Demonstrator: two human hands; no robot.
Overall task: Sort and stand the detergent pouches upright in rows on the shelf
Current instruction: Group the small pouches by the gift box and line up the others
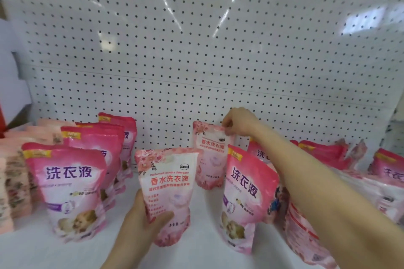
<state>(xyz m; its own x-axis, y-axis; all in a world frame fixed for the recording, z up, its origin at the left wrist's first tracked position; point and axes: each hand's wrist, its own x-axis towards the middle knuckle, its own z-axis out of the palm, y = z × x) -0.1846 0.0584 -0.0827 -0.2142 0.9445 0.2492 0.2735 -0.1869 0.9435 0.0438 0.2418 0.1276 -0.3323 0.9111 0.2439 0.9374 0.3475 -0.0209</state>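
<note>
Our left hand (140, 225) grips the front pouch (168, 181) (pale pink, roses); right hand (238, 123) pinches the back pouch (211, 159) at its top.

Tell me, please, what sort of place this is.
Probably a shop's display shelf: a white perforated back panel, a white shelf board, and rows of pink plastic detergent pouches.

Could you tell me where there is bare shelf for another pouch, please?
Bare shelf lies between the left pink row and the pouch in the left hand, and along the front edge. Piled pouches crowd the right end.
</note>
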